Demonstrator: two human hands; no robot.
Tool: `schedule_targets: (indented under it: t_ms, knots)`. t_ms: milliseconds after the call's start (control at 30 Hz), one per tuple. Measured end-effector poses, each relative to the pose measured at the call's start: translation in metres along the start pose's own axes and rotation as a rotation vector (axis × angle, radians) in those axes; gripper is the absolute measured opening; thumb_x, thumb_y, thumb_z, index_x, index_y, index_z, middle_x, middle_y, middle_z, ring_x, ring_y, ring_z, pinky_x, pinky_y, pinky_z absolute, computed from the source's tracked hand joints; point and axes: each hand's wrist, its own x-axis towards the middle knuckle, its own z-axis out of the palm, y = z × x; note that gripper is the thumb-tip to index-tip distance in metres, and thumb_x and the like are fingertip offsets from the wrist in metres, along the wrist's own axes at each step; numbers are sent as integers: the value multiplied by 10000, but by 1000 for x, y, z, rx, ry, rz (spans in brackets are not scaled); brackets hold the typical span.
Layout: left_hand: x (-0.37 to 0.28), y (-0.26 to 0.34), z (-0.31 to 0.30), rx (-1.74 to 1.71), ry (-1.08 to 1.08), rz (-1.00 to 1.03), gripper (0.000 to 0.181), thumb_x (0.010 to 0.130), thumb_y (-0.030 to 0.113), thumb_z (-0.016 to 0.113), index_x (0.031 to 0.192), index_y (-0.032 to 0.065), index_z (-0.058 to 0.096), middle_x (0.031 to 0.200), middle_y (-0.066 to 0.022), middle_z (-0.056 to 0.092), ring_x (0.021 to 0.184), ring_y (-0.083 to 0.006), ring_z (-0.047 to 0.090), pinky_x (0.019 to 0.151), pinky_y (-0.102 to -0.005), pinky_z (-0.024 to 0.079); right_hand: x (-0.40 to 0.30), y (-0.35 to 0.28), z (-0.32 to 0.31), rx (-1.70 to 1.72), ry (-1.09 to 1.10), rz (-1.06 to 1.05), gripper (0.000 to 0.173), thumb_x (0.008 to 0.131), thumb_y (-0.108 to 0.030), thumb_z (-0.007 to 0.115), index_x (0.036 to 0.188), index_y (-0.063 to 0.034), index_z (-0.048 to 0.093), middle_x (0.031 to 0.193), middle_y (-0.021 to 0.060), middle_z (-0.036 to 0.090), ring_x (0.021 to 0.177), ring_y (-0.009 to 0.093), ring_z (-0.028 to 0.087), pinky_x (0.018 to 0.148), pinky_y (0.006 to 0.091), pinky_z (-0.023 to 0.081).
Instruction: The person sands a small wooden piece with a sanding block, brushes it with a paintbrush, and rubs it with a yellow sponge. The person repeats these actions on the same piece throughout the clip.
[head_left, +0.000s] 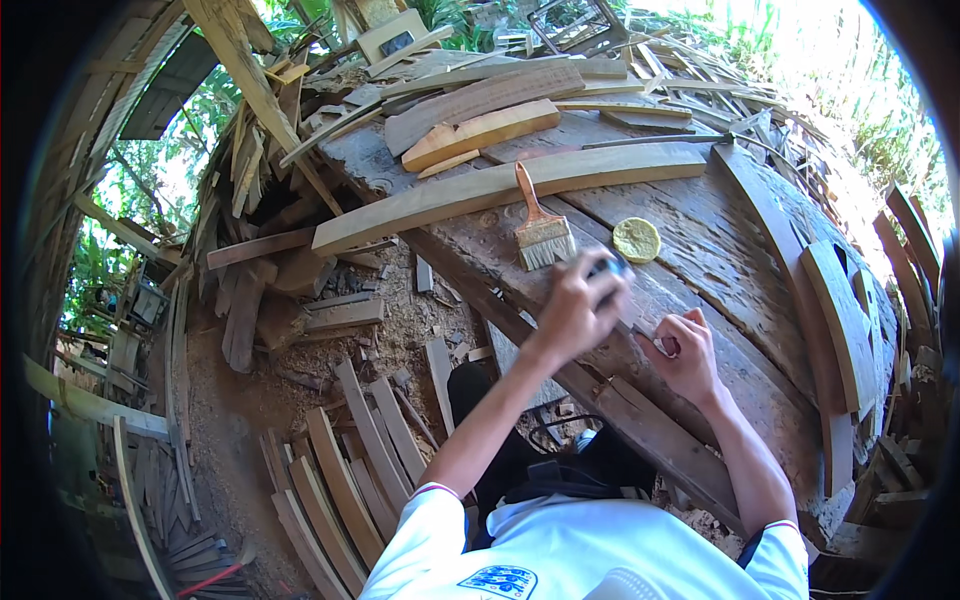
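Note:
My left hand (581, 304) is over the workbench, its fingers curled around a dark object (611, 271) that is blurred, so its kind is unclear. To its right, my right hand (684, 352) is closed on a small whitish thing (664, 346), mostly hidden by the fingers. A thin strip seems to run from my right hand towards the left; what it is cannot be told. Just beyond my left hand lies a paintbrush (545, 229) with a wooden handle and pale bristles. A round yellowish disc (637, 240) rests on the bench close by.
The worn plank workbench (675, 195) bears a long board (510, 184) beyond the brush and curved boards (840, 322) at the right. More curved wooden pieces (337, 480) stand at lower left. Wood scraps and sawdust (405, 300) cover the ground beside the bench.

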Motion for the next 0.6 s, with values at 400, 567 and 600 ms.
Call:
schedule_targets:
  t_ms: [400,567,600]
  knots:
    - [28,-65,-51,-24,36,-6,281,963,341,817,1151,134,841,1303,-168,711,1236,-325,687,1082,-473,541,1,8,0,51,-57,178,286,886,-210,862,810,-78,620,591,56,545,528,245,483,694,379,448]
    - [51,-71,-56,41,5,62,269,955,316,826,1147,128,843,1265,-143,731,1213,-302,699,1052,-431,550,6,6,1,93,-17,294,199,927,-188,800,1064,-51,754,595,77,551,527,211,503,601,381,453]
    - [58,-71,-55,10,16,58,270,956,328,819,1133,126,844,1247,-152,734,1193,-322,708,1039,-445,560,7,5,1,109,-22,293,193,924,-182,795,1064,-55,752,595,75,550,531,210,505,606,379,455]
